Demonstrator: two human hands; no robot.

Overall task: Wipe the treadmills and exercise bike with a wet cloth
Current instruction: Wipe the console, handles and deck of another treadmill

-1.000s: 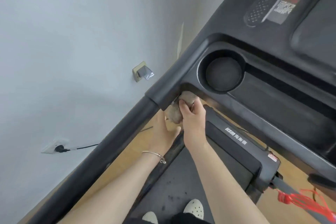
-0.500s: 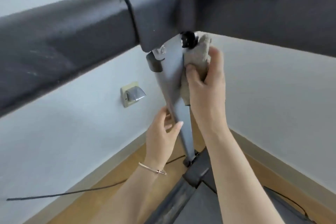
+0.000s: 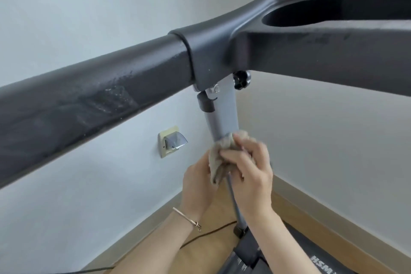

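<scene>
The cloth (image 3: 222, 153) has slid down the upright (image 3: 222, 118), both hands — right hand (image 3: 249, 171), left hand (image 3: 198, 184) — gripping its soft, limp, bunched folds around it.

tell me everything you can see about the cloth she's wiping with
The cloth is a small beige-grey rag, looking like soft towelling, bunched and wrapped around the grey treadmill upright partway down it, below the black knob. The right hand grips it with curled fingers against the post; the left hand touches its lower, hanging end from the other side. Whether it is wet cannot be told.
</scene>
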